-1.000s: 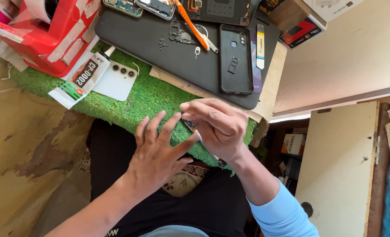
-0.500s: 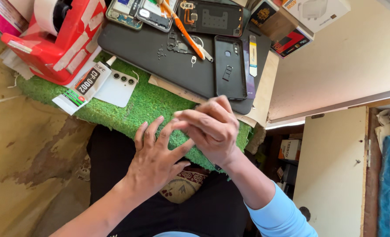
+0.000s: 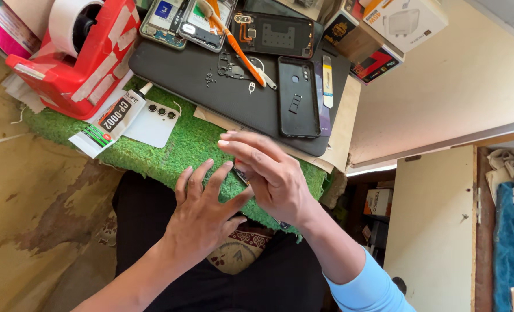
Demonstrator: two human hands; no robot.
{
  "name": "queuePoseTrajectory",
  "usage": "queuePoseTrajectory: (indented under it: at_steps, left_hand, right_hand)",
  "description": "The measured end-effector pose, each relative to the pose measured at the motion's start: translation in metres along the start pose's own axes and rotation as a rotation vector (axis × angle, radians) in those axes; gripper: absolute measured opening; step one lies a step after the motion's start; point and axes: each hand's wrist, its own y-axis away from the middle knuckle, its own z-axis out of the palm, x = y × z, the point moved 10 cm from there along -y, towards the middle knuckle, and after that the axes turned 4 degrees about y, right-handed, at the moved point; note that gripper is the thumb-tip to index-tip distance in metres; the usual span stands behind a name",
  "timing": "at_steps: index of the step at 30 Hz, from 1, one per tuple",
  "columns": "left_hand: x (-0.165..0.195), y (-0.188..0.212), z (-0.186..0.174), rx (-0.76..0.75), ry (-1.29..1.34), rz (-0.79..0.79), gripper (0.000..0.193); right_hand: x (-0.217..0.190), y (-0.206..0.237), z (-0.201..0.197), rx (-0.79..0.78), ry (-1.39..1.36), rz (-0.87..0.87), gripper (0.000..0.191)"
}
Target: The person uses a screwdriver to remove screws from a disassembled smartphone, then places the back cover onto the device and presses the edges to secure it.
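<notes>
— Status?
— My left hand [image 3: 202,211] is spread flat, my right hand [image 3: 268,173] arched over it, fingers close together; a thin dark phone part [image 3: 240,175] shows edge-on between them, over the green turf mat [image 3: 193,144].
— Risk?
— I'd say it slips off the mat's edge onto my lap; grip mostly hidden.

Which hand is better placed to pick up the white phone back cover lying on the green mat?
Left, probably. The left hand lies flat on the green mat, on the side where the white back cover sits. The right hand is farther from it and pinches a small dark part.
</notes>
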Motion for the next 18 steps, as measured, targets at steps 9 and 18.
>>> queuePoseTrajectory:
  at_steps: [9,18]
  left_hand:
    - [0.001,-0.001,0.002,0.008,-0.002,0.040,0.071]
    - [-0.015,-0.017,0.009,-0.041,0.098,-0.064,0.114]
  right_hand:
    - [0.021,0.010,-0.001,0.155,0.129,0.088,0.027]
    - [0.042,0.064,-0.101,0.360,-0.077,0.419,0.042]
